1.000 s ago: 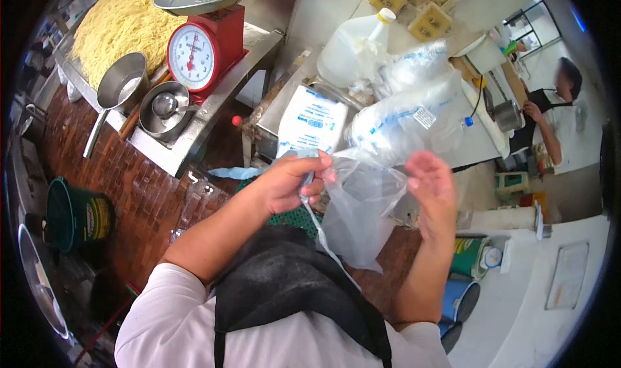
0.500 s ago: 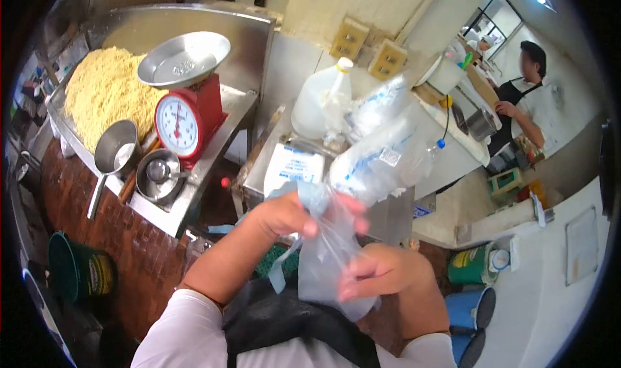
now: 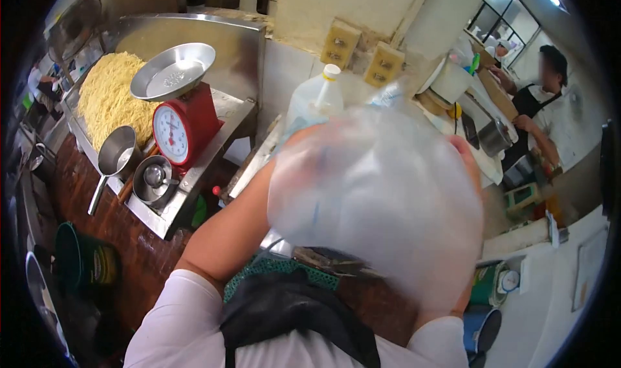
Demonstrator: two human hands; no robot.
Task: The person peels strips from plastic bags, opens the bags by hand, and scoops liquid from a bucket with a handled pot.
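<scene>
A clear plastic bag (image 3: 381, 200), opened wide and blurred by motion, spreads in front of my chest. Behind its left side my left hand (image 3: 307, 154) shows only faintly through the film. At the bag's upper right edge, part of my right hand (image 3: 467, 157) shows, its fingers against the plastic. What the fingers of my left hand do is hidden. Beyond the bag stands a plastic jug (image 3: 317, 99) with a yellow-rimmed cap.
On the left, a red scale (image 3: 187, 125) with a metal pan stands beside heaped yellow crumbly food (image 3: 113, 96), a saucepan (image 3: 118, 153) and a steel bowl (image 3: 154, 181). A green bucket (image 3: 81, 258) is on the floor. A person in a black apron (image 3: 533, 109) stands at right.
The bag, bunched low between my hands before, has been raised and spread wide. My hands have moved up and farther apart.
</scene>
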